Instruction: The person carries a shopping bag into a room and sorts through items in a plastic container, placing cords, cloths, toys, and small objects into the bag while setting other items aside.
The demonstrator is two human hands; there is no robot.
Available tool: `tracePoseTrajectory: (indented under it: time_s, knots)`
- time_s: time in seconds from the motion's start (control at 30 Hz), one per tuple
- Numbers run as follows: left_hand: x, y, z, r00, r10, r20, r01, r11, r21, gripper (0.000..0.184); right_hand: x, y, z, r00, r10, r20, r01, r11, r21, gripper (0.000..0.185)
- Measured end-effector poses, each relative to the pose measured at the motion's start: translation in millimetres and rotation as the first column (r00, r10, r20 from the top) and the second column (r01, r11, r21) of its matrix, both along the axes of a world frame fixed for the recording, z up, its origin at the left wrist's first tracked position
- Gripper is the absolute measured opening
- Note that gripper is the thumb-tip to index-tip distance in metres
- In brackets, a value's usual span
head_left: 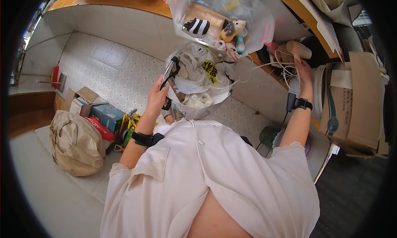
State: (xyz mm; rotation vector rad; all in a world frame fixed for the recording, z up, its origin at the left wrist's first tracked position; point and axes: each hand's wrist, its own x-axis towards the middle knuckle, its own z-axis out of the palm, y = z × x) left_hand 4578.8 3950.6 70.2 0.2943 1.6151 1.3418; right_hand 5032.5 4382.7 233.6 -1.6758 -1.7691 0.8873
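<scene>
My left hand (pixel 157 95) is closed round a dark, black-edged object (pixel 169 72) at the left rim of a white bag (pixel 221 98). Crumpled white plastic and a yellow-and-black packet (pixel 209 71) fill the bag. At the upper right, my right hand (pixel 304 74) grips a looped white cable (pixel 285 68), just below a pale pink cylinder (pixel 301 50); its fingertips are partly hidden. The cable trails left toward the bag. Beyond the bag, a clear plastic bin (pixel 258 15) holds a striped black-and-white item (pixel 197 27) and a yellow-and-grey toy animal (pixel 233 30).
Cardboard boxes (pixel 341 101) stand close beside my right forearm. On the left are a tan bag (pixel 77 143), a teal box (pixel 106 117) and a red item (pixel 99 128). A dark green container (pixel 269 135) sits below my right arm.
</scene>
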Motion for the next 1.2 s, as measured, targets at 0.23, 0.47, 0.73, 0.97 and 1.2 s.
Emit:
tracePoseTrajectory:
  time_s: [0.23,0.47,0.73,0.97,1.2]
  knots:
    - [2,2,-3,1.000,-0.010,0.001,0.010,1.000,0.000,0.057,-16,-20,-6,0.685,-0.308,0.661,-0.120,0.847,0.519,0.047]
    - [3,3,-3,1.000,-0.013,0.004,0.013,1.000,-0.026,0.057,-144,-173,-16,0.894,0.363,0.263,-0.392,0.917,0.070,0.035]
    - [-1,1,-3,1.000,0.001,-0.005,-0.001,1.000,-0.011,0.058,-207,-183,-135,0.790,0.470,0.394,-0.545,0.832,0.099,0.037]
    - [-2,-2,-10,0.998,0.049,0.025,-0.049,0.999,-0.015,0.058,-227,-224,-71,0.556,-0.061,-0.829,-0.512,0.760,-0.400,0.026]
    - [-4,-1,-7,0.999,0.033,0.024,-0.033,0.999,-0.004,0.059,-220,-218,-102,0.102,-0.646,-0.756,-0.732,0.466,-0.497,0.027]
